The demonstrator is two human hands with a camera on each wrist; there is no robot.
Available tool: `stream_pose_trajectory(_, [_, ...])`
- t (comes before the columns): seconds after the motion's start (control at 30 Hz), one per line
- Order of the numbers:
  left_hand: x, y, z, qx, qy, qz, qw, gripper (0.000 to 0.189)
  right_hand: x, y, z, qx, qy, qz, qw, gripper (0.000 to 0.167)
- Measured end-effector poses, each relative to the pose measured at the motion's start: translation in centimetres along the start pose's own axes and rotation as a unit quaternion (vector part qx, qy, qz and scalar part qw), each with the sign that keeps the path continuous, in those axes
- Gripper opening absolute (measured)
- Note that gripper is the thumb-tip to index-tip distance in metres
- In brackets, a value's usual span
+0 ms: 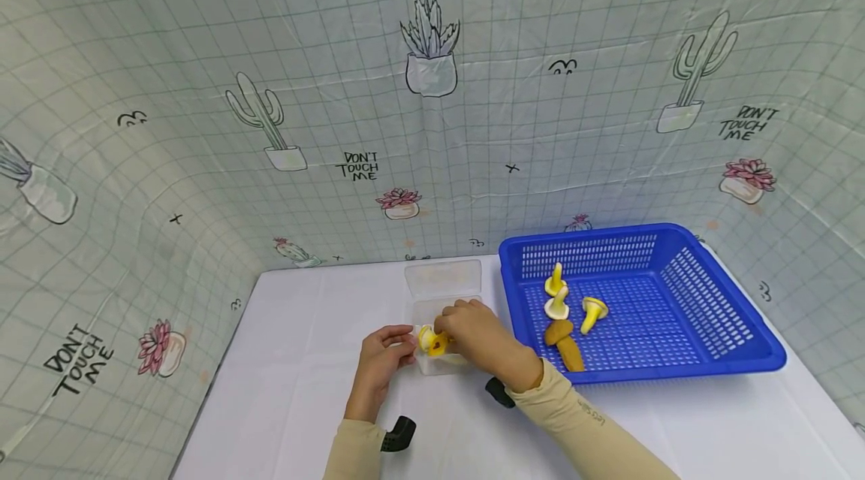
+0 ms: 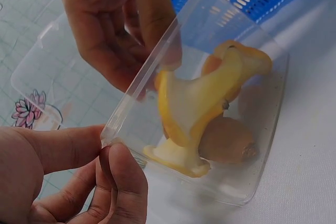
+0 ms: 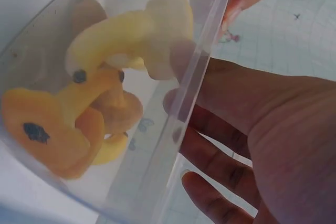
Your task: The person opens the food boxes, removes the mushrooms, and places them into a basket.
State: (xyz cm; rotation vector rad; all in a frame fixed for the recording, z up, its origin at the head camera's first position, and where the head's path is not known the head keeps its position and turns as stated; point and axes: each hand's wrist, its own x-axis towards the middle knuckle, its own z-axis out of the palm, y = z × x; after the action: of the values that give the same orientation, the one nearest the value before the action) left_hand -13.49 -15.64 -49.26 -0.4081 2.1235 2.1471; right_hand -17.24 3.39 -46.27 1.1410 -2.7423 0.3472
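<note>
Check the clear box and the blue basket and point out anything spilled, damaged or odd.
One oddity: in the clear box, an orange-yellow mushroom bears a ragged dark patch that breaks its smooth colour; damage or marking, I cannot tell. Nothing looks spilled around the blue basket.

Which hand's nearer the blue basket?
Right. The right hand is at the clear container, just left of the blue basket; the left hand pinches the container's rim, farther left.
</note>
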Motion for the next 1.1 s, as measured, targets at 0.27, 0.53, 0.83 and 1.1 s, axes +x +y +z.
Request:
stream_pose_trajectory(0.27, [0.1, 0.0, 0.1, -0.001, -0.005, 0.007, 1.0, 0.032, 0.0, -0.1, 0.6, -0.007, 0.021, -0.01, 0.9997, 0.011])
stream_pose_trajectory(0.53, [0.2, 0.0, 0.1, -0.002, -0.006, 0.006, 1.0, 0.032, 0.2, -0.2, 0.8, -0.026, 0.036, -0.015, 0.9989, 0.007])
stream_pose_trajectory(0.83, [0.2, -0.2, 0.1, 0.007, -0.005, 0.001, 1.0, 0.032, 0.5, -0.4, 1.1, -0.038, 0.06, -0.023, 0.9972, 0.011])
stream_pose_trajectory(1.1, [0.2, -0.2, 0.0, 0.008, -0.004, 0.001, 1.0, 0.033, 0.7, -0.4, 1.3, -0.042, 0.066, -0.019, 0.9967, 0.018])
